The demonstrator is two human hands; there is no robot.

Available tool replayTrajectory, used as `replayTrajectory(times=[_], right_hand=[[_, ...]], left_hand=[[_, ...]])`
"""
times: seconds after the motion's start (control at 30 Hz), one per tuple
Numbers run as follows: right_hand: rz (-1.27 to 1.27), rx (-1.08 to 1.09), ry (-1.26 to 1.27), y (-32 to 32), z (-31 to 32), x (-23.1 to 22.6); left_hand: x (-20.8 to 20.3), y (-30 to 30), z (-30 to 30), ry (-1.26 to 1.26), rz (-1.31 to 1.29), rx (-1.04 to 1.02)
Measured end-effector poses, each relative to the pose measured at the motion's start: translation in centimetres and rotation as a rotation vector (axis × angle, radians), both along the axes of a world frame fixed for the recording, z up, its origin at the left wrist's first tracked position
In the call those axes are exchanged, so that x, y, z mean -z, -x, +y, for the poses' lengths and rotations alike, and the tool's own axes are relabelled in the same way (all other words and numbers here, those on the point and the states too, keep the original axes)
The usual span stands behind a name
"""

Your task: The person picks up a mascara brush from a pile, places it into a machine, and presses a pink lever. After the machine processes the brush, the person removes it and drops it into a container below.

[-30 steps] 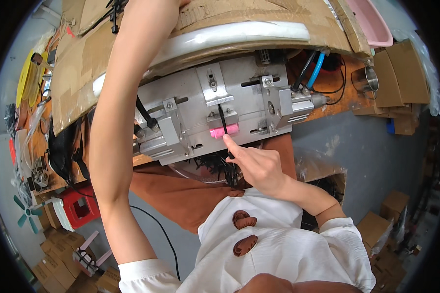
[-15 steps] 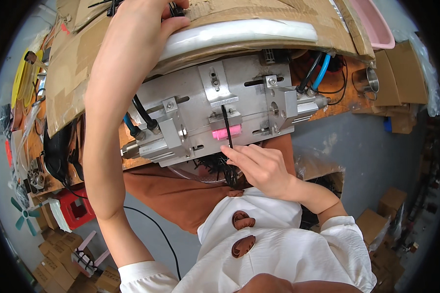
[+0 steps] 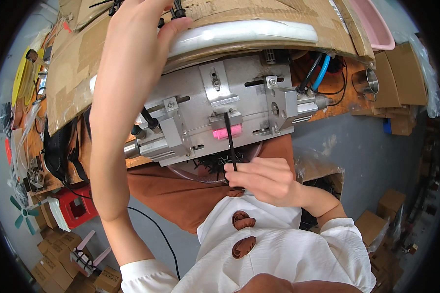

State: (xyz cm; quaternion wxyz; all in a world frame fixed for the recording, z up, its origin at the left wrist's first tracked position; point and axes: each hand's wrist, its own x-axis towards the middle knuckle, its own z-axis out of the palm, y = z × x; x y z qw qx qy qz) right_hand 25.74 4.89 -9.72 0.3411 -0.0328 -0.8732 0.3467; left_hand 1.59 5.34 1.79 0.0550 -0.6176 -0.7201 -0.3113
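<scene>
My right hand (image 3: 266, 180), closed, grips a thin black rod (image 3: 231, 141) near its lower end. The rod points up and away, its far tip over a small metal block (image 3: 226, 118) with a pink piece (image 3: 228, 132) at its front. This block sits on a metal clamping fixture (image 3: 252, 78) with a cylinder at either side. My left hand (image 3: 144, 19) reaches far over the cardboard, its thumb beside several black knobbed parts (image 3: 179, 11). The picture's upper edge cuts off its fingers, so its grip is hidden.
Cardboard (image 3: 259, 14) with a white padded strip (image 3: 244, 31) lies behind the fixture. Below its front edge, a clear bowl (image 3: 181, 172) of black rods rests at my lap. A metal cup (image 3: 365, 82) stands right; blue and black hoses (image 3: 321, 73) run to the cylinders.
My right hand has drawn the black rod back toward me, away from the upper metal bracket. My left hand has shifted slightly right, and more of the black parts shows by its thumb.
</scene>
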Motion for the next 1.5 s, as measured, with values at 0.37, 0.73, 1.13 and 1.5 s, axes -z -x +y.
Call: replayTrajectory(times=[0.37, 0.73, 1.13, 1.5], right_hand=[[0.161, -0.18, 0.189, -1.7, -0.3, -2.4], [0.251, -0.206, 0.126, -3.1, -2.6, -3.4], [0.244, -0.222, 0.05, -4.9, -5.8, -4.8], [-0.602, 0.285, 0.03, -7.5, -2.8, 9.5]], left_hand=[[2.1, -5.4, -7.0, 0.258, -1.231, 0.363], [0.2, -7.5, -9.9, 0.209, -1.335, 0.467], [0.8, -8.8, -13.5, 0.155, -1.367, 0.607], [17.5, -5.5, -18.3, 0.501, -0.459, -0.139]])
